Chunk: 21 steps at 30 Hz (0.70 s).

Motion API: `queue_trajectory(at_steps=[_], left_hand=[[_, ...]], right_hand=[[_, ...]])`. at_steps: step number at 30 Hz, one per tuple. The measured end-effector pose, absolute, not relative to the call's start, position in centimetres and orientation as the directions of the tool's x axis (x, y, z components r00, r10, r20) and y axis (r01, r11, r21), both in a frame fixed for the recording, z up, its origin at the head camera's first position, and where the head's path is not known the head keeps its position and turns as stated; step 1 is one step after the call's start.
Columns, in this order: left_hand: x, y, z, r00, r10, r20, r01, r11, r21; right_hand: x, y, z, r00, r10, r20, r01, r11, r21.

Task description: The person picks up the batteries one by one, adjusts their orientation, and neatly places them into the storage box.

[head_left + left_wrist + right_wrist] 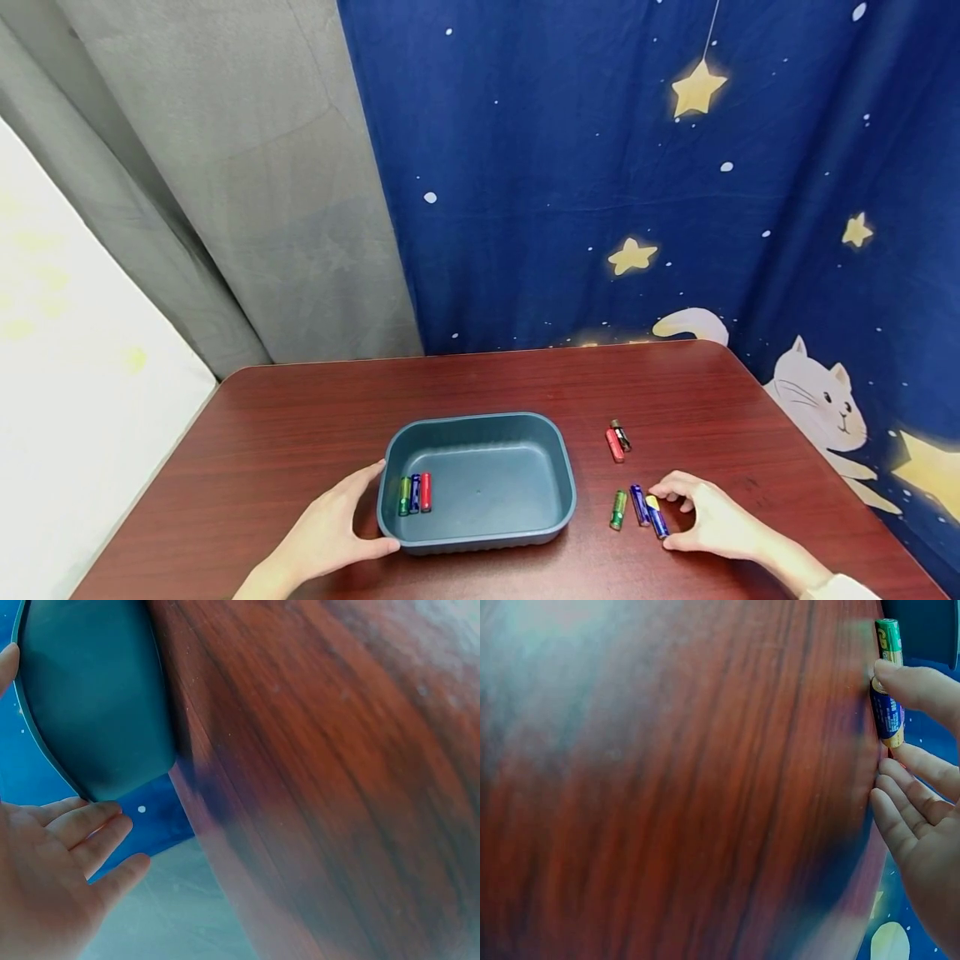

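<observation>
My left hand (330, 525) rests against the left end of a blue-grey plastic bin (480, 542), thumb at the near corner and straight fingers at the far side. In the left wrist view the fingertips touch the bin's rim. Inside the bin, a green battery (404, 497), a blue battery (415, 494) and a red battery (426, 492) lie side by side. My right hand (705, 517) pinches a blue battery with a yellow end (657, 518) by its two ends, between thumb and index finger. Just left of it lie another blue battery (640, 505) and a green battery (618, 510).
Farther back on the dark red wooden table (315, 408) lie a red battery (615, 446) and a black battery with a brownish end (621, 436), touching or nearly so. A blue star-print curtain (540, 208) and a grey curtain (300, 233) hang behind the table.
</observation>
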State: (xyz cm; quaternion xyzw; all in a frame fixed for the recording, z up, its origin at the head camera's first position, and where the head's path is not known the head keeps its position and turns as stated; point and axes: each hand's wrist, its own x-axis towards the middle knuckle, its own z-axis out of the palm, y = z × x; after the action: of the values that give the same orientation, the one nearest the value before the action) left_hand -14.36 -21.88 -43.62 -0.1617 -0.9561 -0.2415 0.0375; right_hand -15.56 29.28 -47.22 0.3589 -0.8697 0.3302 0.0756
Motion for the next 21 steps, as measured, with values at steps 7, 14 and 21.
queue_trajectory(at_steps=[7, 14, 21], left_hand=[[-14.36, -21.83, -43.63, -0.943, 0.292, 0.157, 0.332, 0.833, 0.443], [-14.35, -21.81, -43.63, -0.945, 0.292, 0.15, 0.328, 0.832, 0.448], [-14.4, -21.86, -43.59, -0.948, 0.288, 0.136, 0.318, 0.833, 0.453]], right_hand=[[-15.57, 29.1, -47.55, -0.716, -0.569, 0.404, -0.694, 0.525, -0.493], [-15.52, 29.07, -47.55, -0.737, -0.547, 0.397, -0.673, 0.541, -0.503], [-15.65, 29.0, -47.37, -0.733, -0.537, 0.418, -0.678, 0.527, -0.513]])
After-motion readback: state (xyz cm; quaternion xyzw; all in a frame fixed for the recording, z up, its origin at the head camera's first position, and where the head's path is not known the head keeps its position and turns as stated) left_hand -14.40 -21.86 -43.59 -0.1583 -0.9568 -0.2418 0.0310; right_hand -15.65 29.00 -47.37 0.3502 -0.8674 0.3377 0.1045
